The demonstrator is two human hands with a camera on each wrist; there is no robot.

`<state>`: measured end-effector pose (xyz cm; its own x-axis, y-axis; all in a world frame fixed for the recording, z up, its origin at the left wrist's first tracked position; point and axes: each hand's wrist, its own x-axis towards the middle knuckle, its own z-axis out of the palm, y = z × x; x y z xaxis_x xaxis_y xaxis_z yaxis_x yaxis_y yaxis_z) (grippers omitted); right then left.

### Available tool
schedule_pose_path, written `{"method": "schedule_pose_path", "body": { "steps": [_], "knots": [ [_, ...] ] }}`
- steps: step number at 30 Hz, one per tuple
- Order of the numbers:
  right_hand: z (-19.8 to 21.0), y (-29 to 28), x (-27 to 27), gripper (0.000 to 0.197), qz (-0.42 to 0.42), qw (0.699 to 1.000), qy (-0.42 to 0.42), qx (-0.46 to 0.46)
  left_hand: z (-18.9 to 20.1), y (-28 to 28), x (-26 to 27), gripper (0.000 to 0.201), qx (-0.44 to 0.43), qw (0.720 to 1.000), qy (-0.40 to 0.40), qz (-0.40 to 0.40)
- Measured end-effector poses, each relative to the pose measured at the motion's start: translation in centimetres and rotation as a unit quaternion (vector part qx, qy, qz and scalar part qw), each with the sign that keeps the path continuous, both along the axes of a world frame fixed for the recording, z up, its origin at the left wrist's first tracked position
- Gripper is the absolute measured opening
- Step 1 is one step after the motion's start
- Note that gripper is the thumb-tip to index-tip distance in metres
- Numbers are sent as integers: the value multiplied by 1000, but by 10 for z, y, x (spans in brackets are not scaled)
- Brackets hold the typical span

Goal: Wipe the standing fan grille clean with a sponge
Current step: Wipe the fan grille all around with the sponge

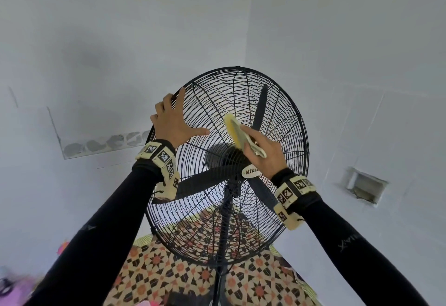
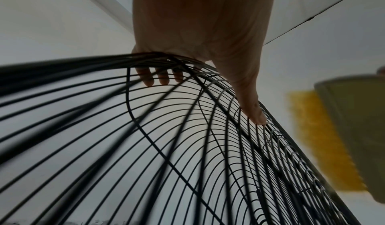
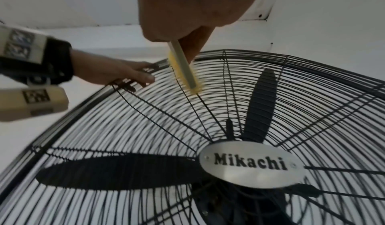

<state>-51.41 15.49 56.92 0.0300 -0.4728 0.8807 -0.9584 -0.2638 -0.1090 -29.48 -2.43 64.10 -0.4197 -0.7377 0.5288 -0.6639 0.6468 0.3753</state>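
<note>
The black wire fan grille (image 1: 284, 117) faces me, tilted, with dark blades behind it and a silver "Mikachi" badge (image 3: 250, 164) at the hub. My left hand (image 1: 172, 122) grips the rim at the upper left, its fingers (image 2: 160, 78) curled behind the wires (image 2: 187, 146) and the thumb lying across the front. My right hand (image 1: 263, 151) holds a yellow sponge (image 1: 235, 129) with a pale back. The sponge (image 3: 185, 70) lies against the wires above the hub, a short way right of the left hand (image 3: 116, 71). The same sponge (image 2: 325, 139) shows blurred in the left wrist view.
The fan stands on a black pole (image 1: 223, 228) over a patterned floor covering (image 1: 169, 276). Pale walls meet in a corner behind it, with a small recess (image 1: 364, 187) in the right wall. Blurred pink things (image 1: 7, 288) lie at the lower left.
</note>
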Motion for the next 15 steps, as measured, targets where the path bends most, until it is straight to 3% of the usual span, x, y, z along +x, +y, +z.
{"method": "schedule_pose_path", "body": {
  "steps": [3,8,12,15],
  "knots": [
    [-15,0,-5,46,10,999,12,34,-1,-2,2,141,-2,1000,0,4],
    [-47,20,-29,49,-83,990,-47,100,0,0,2,140,-2,1000,0,1],
    [-23,13,-25,45,-23,998,-29,53,-1,-1,1,141,-3,1000,4,0],
    [-33,13,-31,44,-5,998,17,66,-2,-4,2,142,1,1000,5,0]
  ]
}}
